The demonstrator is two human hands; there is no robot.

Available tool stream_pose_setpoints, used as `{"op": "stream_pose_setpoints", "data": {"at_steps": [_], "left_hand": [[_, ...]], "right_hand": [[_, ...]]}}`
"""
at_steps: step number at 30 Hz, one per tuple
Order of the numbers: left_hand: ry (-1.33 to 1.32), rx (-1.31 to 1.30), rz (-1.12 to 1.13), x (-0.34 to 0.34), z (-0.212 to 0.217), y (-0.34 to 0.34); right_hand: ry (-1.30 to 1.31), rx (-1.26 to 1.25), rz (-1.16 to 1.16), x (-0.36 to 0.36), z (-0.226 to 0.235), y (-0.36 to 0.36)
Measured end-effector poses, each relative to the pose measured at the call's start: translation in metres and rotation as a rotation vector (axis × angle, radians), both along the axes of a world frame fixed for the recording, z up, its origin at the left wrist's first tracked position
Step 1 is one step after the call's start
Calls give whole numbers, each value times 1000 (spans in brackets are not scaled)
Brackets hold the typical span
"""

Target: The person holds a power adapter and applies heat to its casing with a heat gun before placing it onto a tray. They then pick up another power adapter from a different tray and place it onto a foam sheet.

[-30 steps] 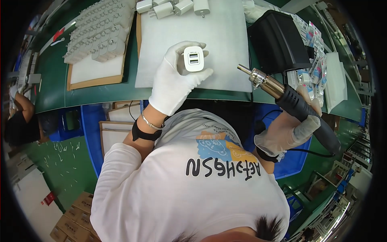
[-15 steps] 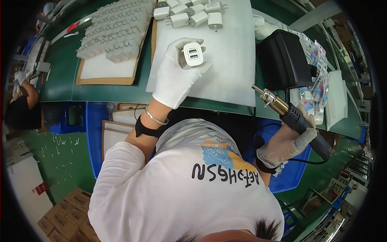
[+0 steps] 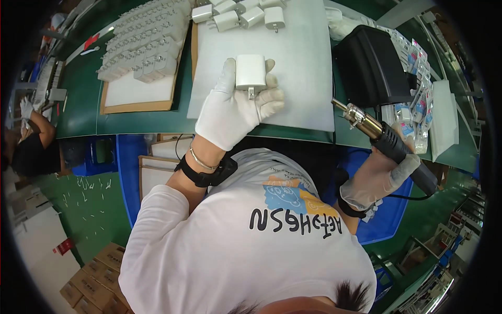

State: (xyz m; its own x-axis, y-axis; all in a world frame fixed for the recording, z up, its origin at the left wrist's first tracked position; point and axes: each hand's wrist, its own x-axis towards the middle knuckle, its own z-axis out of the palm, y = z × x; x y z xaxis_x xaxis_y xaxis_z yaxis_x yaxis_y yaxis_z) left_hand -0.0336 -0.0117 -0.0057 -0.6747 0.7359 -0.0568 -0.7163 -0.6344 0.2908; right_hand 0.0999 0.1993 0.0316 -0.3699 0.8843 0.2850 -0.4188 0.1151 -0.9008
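My gloved left hand is closed round a white USB wall charger above the foam sheet. The charger's smooth broad side faces up, and its metal prongs point toward me. Low at the right, my right hand, in a thin glove, grips the black handle of a hot-air gun. The metal nozzle of that tool points up and left, near the sheet's right edge and apart from the charger. A loose group of similar chargers lies at the far end of the sheet.
A white foam sheet covers the middle of the green table. At the left, a cardboard-edged tray bears rows of upright chargers. A black box and packaged items stand at the right. Another person's hand shows far left.
The charger has turned in my left hand: its two USB ports faced up before, and now its broad side and prongs show. The hot-air gun remains in my right hand.
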Motion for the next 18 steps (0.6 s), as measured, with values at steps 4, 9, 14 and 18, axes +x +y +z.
{"op": "stream_pose_setpoints", "data": {"at_steps": [4, 9, 14, 18], "left_hand": [[-51, 52, -41, 3, 0, 1], [227, -299, 77, 8, 15, -5], [826, -1068, 551, 14, 25, -12], [867, -1081, 652, 16, 25, -29]], "right_hand": [[-16, 1, -15, -1, 1, -2], [-5, -12, 12, -1, -2, 0], [30, -22, 6, -3, -5, -3], [52, -47, 38, -4, -6, -5]]}}
